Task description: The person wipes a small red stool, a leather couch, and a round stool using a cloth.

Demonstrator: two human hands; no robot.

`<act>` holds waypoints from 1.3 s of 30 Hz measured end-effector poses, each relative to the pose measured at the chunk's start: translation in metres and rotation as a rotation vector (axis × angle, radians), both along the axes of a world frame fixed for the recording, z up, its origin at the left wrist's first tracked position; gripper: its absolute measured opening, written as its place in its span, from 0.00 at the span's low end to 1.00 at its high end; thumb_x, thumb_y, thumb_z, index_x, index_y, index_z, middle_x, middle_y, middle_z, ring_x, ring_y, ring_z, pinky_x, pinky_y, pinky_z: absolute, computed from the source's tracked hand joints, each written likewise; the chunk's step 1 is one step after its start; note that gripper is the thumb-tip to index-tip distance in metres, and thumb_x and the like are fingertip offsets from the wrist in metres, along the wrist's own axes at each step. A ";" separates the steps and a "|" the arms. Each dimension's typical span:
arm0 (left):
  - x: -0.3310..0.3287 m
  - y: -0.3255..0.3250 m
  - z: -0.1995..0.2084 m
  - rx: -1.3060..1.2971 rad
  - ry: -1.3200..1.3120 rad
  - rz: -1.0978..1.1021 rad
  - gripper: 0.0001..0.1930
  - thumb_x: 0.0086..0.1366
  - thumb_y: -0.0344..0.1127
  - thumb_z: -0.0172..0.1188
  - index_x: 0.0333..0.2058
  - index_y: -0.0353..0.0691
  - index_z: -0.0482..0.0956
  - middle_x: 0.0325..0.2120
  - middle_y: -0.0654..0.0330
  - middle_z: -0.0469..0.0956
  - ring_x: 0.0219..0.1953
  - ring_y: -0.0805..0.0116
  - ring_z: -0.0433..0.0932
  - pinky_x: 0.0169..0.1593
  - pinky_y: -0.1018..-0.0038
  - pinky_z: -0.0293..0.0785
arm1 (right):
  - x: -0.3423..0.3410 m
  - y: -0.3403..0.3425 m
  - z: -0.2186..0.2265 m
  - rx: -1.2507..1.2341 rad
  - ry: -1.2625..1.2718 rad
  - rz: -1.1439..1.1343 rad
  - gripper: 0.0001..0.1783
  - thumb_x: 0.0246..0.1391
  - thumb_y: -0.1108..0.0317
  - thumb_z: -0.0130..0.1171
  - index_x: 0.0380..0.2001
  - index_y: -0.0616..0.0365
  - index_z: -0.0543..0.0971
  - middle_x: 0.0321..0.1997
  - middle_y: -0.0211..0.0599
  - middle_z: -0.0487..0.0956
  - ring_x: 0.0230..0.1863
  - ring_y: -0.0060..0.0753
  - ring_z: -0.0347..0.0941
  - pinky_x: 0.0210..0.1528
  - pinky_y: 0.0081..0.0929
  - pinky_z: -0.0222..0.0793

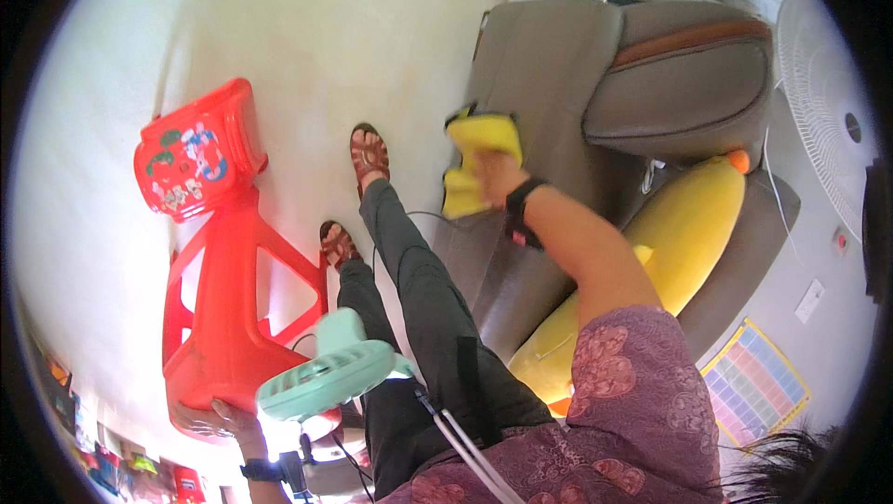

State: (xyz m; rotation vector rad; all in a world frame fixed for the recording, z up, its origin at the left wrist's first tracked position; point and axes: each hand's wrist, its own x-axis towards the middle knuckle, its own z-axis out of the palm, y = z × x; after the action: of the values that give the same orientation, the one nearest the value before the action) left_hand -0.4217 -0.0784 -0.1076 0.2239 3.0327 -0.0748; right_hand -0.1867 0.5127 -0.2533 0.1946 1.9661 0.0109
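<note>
My right hand is closed on a yellow cloth with dark edges, pressed against the front of a grey-brown sofa. The cloth looks bunched, and parts of my fingers are hidden by it and slightly blurred. At lower left, my left hand rests with fingers stretched out along the near end of a red plastic chair. Touching the chair's far end is a red plastic piece with cartoon stickers; I cannot tell whether it is joined to the chair.
A long yellow plush cushion lies on the sofa. A mint-green small fan hangs in front of my body. A large white fan stands at the right, near a wall socket. My sandalled feet stand on the pale floor.
</note>
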 end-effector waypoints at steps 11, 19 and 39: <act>-0.002 0.003 -0.001 -0.066 -0.198 0.087 0.39 0.62 0.56 0.42 0.61 0.32 0.44 0.61 0.43 0.44 0.63 0.48 0.42 0.63 0.55 0.39 | -0.122 0.128 0.091 0.527 -0.104 0.445 0.27 0.54 0.60 0.45 0.57 0.59 0.64 0.61 0.47 0.61 0.61 0.54 0.55 0.65 0.44 0.44; -0.042 -0.003 0.053 -0.292 -0.653 0.011 0.38 0.66 0.51 0.43 0.61 0.28 0.39 0.63 0.43 0.38 0.66 0.50 0.35 0.67 0.62 0.35 | -0.017 -0.010 0.125 -0.038 0.450 -0.692 0.15 0.47 0.67 0.48 0.39 0.59 0.75 0.37 0.46 0.77 0.37 0.48 0.75 0.40 0.43 0.69; -0.131 0.156 0.232 0.116 -0.687 0.291 0.17 0.60 0.41 0.51 0.41 0.32 0.74 0.36 0.45 0.77 0.39 0.49 0.75 0.47 0.61 0.69 | -0.215 0.167 0.326 -0.451 0.392 -0.716 0.19 0.50 0.56 0.45 0.31 0.62 0.75 0.32 0.62 0.75 0.36 0.61 0.72 0.38 0.45 0.66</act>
State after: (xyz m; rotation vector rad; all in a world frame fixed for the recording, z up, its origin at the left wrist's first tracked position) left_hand -0.5530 0.0772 0.1247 -0.1582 2.3517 0.1669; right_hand -0.4014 0.6792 0.0726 0.6239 2.1169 -0.9870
